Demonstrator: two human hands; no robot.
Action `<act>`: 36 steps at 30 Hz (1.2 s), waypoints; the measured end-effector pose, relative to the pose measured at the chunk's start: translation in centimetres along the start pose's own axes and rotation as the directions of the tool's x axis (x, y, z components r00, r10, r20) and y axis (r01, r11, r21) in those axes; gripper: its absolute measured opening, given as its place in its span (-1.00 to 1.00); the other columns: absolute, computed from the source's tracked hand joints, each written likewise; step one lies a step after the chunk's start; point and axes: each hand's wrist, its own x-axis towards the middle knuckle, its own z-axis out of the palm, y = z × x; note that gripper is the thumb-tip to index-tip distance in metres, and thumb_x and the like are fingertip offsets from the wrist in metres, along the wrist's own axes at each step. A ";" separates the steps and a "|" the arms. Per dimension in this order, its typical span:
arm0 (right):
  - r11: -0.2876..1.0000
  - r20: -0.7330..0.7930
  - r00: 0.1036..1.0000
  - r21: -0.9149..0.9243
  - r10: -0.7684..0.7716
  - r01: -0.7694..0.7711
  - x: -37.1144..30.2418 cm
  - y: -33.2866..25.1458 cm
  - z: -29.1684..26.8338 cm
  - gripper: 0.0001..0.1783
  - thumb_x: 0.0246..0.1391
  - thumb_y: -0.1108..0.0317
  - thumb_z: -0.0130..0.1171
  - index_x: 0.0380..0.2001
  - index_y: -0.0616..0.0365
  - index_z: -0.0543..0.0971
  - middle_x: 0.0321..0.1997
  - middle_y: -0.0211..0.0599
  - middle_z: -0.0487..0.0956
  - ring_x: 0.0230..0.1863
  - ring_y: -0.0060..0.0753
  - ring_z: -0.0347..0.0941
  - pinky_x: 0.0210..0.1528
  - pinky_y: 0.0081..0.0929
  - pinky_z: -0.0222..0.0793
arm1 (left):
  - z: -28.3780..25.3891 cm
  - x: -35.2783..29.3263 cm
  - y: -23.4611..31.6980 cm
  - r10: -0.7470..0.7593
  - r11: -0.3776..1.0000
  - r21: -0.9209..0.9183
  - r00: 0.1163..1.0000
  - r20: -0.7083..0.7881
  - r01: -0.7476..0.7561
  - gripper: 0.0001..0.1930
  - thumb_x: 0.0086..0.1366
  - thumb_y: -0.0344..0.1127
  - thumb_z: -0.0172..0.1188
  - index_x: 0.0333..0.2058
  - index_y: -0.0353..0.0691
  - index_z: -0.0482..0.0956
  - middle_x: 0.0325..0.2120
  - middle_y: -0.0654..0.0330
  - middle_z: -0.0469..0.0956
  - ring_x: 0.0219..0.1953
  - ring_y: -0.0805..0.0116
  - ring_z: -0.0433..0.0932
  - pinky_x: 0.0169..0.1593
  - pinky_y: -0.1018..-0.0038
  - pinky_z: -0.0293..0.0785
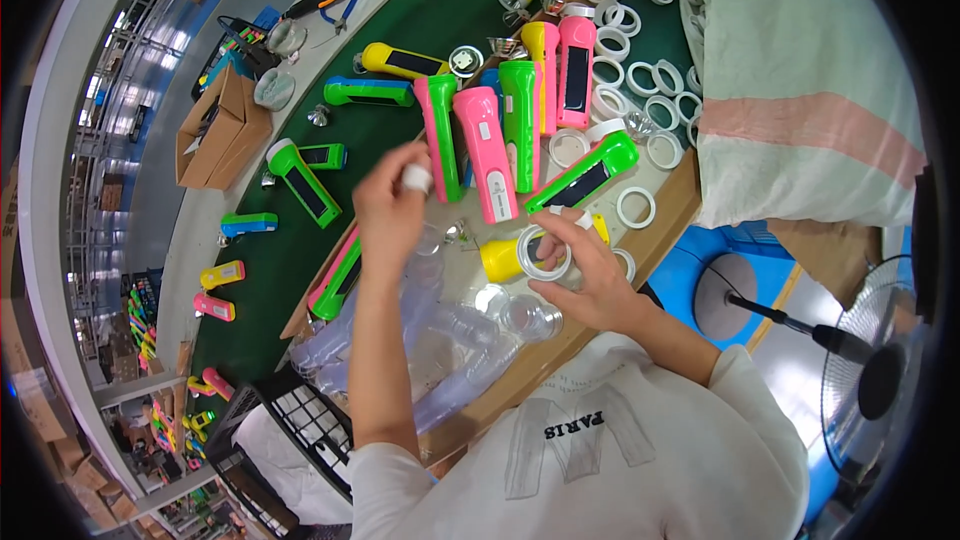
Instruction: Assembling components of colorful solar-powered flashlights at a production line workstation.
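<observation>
My right hand [595, 285] grips a white ring [543, 252] between thumb and fingers, above a yellow flashlight body [502, 262]. My left hand [392, 202] is raised beside a green and pink flashlight body [439, 135]. Its fingers are curled and partly blurred, so I cannot make out whether they hold anything. White wraps cover a fingertip on each hand. Close by lie a pink flashlight body [486, 150], a green one [521, 125] and a green flashlight with a dark panel and white ring [585, 175]. Clear lenses [530, 318] sit below my right hand.
Several loose white rings [635, 208] spread along the right, by a large woven sack [790, 90]. Clear plastic bags [440, 330] lie between my forearms. More flashlights [302, 183] rest on the green belt. A cardboard box [225, 130] stands left; a fan [875, 380] is right.
</observation>
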 end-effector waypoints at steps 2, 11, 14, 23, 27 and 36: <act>1.000 0.072 0.997 0.000 -0.005 0.005 0.2 -0.5 -0.4 -0.19 -0.15 0.65 0.27 0.23 0.20 0.22 0.01 -0.17 0.29 -0.21 -0.39 0.36 -0.12 -0.48 0.36 | -0.6 6.4 -3.2 0.148 0.965 0.228 0.987 -0.056 -0.132 -0.74 0.23 -0.41 0.13 -0.09 -0.14 0.57 -0.34 0.03 0.63 -0.33 0.15 0.62 -0.27 0.35 0.49; 0.997 0.102 0.993 0.059 0.051 -0.057 0.3 -0.6 0.1 -0.23 -0.12 0.61 0.29 0.21 0.20 0.25 -0.04 -0.18 0.30 -0.19 -0.39 0.37 -0.10 -0.45 0.40 | 4.2 20.5 -5.6 -0.378 0.557 0.825 0.913 0.152 0.094 -0.41 0.22 0.39 -0.12 0.17 0.38 0.33 0.04 0.20 0.51 0.12 0.10 0.44 0.22 -0.06 0.01; 0.998 0.057 0.997 0.026 0.060 -0.062 0.8 -0.4 -0.3 -0.22 -0.15 0.63 0.30 0.20 0.19 0.27 0.00 -0.17 0.30 -0.19 -0.37 0.39 -0.10 -0.45 0.40 | 4.5 20.2 -6.1 -0.458 0.590 0.782 0.882 0.115 0.204 -0.52 0.21 0.36 -0.05 -0.05 0.24 0.42 -0.04 0.20 0.56 0.08 0.10 0.48 0.15 -0.01 0.06; 0.969 -0.098 0.991 0.239 0.089 -0.063 -0.5 0.4 -0.8 -0.16 -0.19 0.74 0.27 0.23 0.21 0.22 -0.12 -0.31 0.32 -0.14 -0.52 0.30 -0.07 -0.57 0.28 | -3.2 12.0 -10.3 -0.293 0.616 0.763 0.956 -0.007 0.195 -0.69 0.15 -0.11 0.16 -0.11 0.14 0.39 -0.16 0.08 0.60 -0.06 -0.08 0.53 0.03 -0.07 0.24; 0.963 -0.081 0.992 0.261 0.091 -0.067 -1.1 0.6 -1.0 -0.16 -0.19 0.74 0.26 0.23 0.19 0.21 -0.08 -0.31 0.30 -0.13 -0.55 0.31 -0.07 -0.57 0.28 | -7.7 5.1 -5.0 -0.041 0.993 0.116 0.991 0.130 0.026 -0.66 0.29 -0.45 0.02 0.03 -0.08 0.30 -0.29 0.14 0.48 -0.31 0.29 0.53 -0.25 0.44 0.48; 0.970 -0.100 0.991 0.234 0.087 -0.062 -0.8 0.9 -0.3 -0.07 -0.20 0.71 0.31 0.27 0.17 0.14 0.12 -0.24 0.33 -0.03 -0.49 0.32 0.01 -0.56 0.27 | -7.7 -10.8 8.3 0.087 0.974 -0.226 0.868 0.488 0.030 -0.61 0.18 -0.50 0.18 -0.01 -0.22 0.35 -0.20 0.05 0.42 -0.18 0.23 0.48 -0.12 0.41 0.38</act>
